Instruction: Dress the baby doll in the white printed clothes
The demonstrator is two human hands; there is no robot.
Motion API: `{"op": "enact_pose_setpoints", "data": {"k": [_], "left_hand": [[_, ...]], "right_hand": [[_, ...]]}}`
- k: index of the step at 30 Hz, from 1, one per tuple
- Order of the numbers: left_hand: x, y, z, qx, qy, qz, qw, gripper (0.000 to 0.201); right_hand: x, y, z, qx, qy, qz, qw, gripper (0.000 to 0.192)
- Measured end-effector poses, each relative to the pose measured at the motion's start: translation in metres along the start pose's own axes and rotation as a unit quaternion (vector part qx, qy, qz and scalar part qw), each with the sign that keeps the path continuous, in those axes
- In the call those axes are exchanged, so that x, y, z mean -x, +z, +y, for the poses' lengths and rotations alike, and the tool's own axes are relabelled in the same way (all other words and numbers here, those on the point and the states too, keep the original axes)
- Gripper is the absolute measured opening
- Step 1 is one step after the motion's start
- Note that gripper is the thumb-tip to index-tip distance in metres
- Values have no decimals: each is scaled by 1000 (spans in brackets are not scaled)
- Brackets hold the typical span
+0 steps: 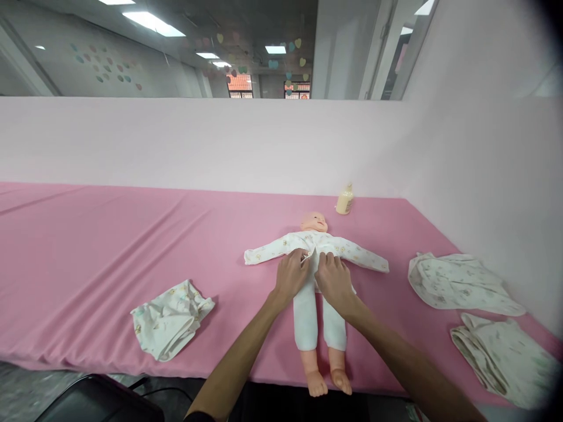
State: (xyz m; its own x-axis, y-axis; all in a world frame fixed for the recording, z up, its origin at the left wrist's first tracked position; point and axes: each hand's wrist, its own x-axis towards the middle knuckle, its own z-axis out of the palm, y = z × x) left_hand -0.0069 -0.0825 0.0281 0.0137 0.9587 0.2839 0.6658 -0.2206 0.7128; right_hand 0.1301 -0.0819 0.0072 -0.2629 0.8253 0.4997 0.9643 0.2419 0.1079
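Observation:
A baby doll (315, 222) lies on its back, head toward the wall and bare feet toward me. It wears a white patterned baby shirt (360, 255), both sleeves spread out sideways, and plain white trousers (305, 328). Over the doll's chest, my left hand (292, 272) is closed on the shirt's front edge on one side. My right hand (333, 278) is closed beside it on the other front edge. Between the two hands a narrow gap shows at the shirt's front. The fingertips are partly hidden.
On the pink-covered table (109, 246), a folded patterned cloth (169, 321) lies at left. At right are a white patterned garment (461, 282) and a folded cloth (505, 354). A pump bottle (344, 200) stands beyond the doll's head. A black chair (101, 401) is at the near left.

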Motion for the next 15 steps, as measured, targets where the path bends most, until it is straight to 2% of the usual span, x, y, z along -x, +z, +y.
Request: {"op": "enact_pose_setpoints", "data": {"k": [6,15], "left_hand": [[5,5,-4,-18,29,-13,999,23],[6,12,0,-87,71,-20,993,31]], "right_hand": [[12,-12,21,-25,34,-104,994,14],[27,-16,26,37,-33,-90,995,20]]}}
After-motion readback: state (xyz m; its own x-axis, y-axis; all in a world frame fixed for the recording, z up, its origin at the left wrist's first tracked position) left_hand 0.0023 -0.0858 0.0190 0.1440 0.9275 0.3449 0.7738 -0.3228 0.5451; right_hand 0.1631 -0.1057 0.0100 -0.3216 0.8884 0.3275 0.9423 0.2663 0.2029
